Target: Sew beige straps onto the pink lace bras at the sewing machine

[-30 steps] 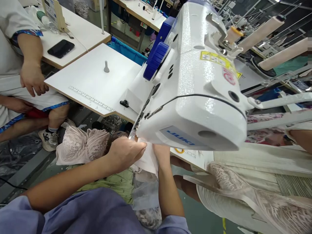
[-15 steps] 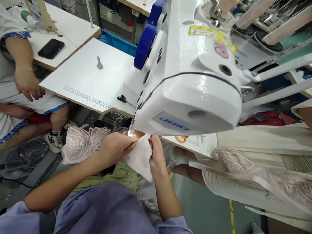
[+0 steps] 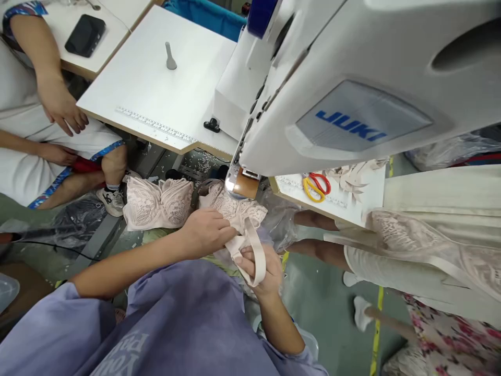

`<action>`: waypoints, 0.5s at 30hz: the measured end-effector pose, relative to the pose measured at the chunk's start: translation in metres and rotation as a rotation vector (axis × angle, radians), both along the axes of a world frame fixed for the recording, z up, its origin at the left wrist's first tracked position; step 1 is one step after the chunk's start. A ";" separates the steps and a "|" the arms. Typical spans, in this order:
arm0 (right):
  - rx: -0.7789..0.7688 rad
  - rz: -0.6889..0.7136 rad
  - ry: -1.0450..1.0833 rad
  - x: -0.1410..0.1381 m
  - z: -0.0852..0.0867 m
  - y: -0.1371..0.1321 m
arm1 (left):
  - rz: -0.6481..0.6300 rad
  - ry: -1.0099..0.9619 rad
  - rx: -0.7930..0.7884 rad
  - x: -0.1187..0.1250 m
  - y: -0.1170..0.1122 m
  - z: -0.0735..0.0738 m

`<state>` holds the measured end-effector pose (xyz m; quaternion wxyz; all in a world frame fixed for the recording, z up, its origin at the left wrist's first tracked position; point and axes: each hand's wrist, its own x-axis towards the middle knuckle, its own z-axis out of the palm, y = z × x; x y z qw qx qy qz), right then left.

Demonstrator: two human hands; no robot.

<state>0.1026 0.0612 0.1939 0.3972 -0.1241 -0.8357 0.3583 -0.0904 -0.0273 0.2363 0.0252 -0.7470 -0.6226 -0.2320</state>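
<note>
My left hand [image 3: 205,230] is closed on a pale pink lace bra piece [image 3: 235,209] just below the head of the white JUKI sewing machine [image 3: 352,89]. My right hand [image 3: 260,269], right beside it, pinches the piece's pink strap [image 3: 256,250], which loops over the fingers. The lace lies under the machine's metal foot area [image 3: 240,184]. My arms wear lilac sleeves.
A pile of pink lace bras [image 3: 156,202] hangs left of my hands. The white machine table [image 3: 156,94] bears a grey pin [image 3: 169,56] and a printed ruler. Red and yellow scissors [image 3: 316,185] lie at the right. A seated person's hand [image 3: 64,109] rests at far left beside a black phone [image 3: 85,34].
The view has dipped lower and nearer the machine. My hands have come down from the needle area; the white piece they held is gone and they hold pink lace and strap instead.
</note>
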 end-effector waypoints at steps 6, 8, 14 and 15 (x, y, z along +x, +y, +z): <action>0.185 0.028 0.071 -0.004 0.023 -0.001 | 0.028 0.073 0.161 -0.003 -0.006 0.008; 0.220 0.054 0.075 -0.004 0.026 -0.003 | 0.025 0.078 0.170 -0.004 -0.007 0.007; 0.119 0.168 -0.044 0.004 0.003 0.017 | -0.076 -0.250 -0.076 0.004 -0.021 0.013; 0.062 0.198 -0.124 0.006 -0.008 0.025 | -0.149 -0.388 -0.200 0.007 -0.026 0.020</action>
